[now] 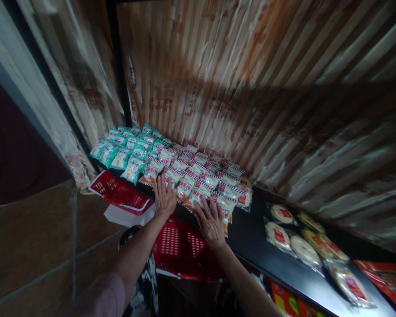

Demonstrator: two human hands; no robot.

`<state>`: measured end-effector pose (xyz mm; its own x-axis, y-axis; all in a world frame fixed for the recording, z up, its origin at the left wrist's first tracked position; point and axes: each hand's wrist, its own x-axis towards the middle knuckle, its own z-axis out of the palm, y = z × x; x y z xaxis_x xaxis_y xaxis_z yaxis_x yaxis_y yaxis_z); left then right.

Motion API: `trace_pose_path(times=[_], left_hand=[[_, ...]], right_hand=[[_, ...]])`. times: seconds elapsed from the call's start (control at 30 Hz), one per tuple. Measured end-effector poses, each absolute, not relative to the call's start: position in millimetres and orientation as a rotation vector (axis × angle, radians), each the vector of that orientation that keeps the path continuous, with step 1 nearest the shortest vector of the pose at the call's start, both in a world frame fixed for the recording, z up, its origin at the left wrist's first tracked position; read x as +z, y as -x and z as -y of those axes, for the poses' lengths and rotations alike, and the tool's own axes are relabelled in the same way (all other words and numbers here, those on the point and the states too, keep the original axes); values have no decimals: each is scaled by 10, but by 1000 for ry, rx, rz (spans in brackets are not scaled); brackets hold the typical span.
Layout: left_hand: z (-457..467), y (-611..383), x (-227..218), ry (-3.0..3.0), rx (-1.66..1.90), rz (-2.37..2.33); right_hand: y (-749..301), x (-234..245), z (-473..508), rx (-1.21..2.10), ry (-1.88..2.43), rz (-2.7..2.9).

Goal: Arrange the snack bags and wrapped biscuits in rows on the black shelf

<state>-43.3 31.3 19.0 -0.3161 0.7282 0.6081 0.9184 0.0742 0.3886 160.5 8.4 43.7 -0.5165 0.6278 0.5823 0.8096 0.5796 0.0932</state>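
Observation:
My left hand [165,196] lies flat with fingers spread on the front edge of a spread of small red-and-white striped snack packets [201,176] on a black shelf [251,240]. My right hand [210,220] rests beside it, fingers stretched out, touching the nearest packets at the shelf's edge. Neither hand grips anything. Green-and-white packets [128,149] fill the far left end of the same shelf.
Round flat cakes in clear wrappers [300,244] lie on the shelf to the right. Two red plastic baskets [120,191] [181,248] sit below the shelf, one under my arms. Striped wrapping covers the wall behind. Red packs show at the bottom right.

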Motion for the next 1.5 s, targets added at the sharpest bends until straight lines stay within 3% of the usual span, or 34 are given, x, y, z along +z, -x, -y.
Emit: trace_pose_path(times=[0.53, 0.83, 1.03, 1.5], left_hand=[[-230, 509, 255, 1577, -1174, 2087], [-361, 1281, 258, 903, -1385, 2260], [-447, 1487, 171, 1026, -1527, 2284], [-532, 1482, 238, 1074, -1322, 2254]], right_hand=[[-1573, 451, -73, -468, 1142, 2295], [-1572, 491, -79, -502, 1126, 2306], [-1564, 505, -74, -497, 1135, 2290], [-1578, 458, -89, -445, 1125, 2279]])
